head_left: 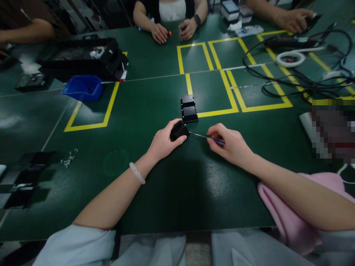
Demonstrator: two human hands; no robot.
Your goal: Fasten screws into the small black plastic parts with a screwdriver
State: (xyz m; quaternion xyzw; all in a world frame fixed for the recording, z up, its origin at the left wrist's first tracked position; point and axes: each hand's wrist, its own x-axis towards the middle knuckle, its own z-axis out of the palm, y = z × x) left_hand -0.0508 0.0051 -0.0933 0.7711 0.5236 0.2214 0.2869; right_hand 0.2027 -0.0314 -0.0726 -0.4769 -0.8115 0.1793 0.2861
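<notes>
My left hand (166,141) grips a small black part (179,130) near the middle of the green table (155,192). In my right hand (229,144) is a screwdriver (219,141) with a dark handle, its thin shaft lying nearly level. The shaft's tip touches or nearly touches the right side of the black part, at a small bright spot. Just beyond my left hand stand similar black parts (189,109) in a short row, with small bright screws along their sides.
Loose screws (68,160) and dark parts (27,177) lie at left. A blue bin (83,88) sits before black trays (83,59). Cables (277,81) coil at the right, pink cloth (288,210) lies under my right forearm. Other people's hands (160,33) rest across the table.
</notes>
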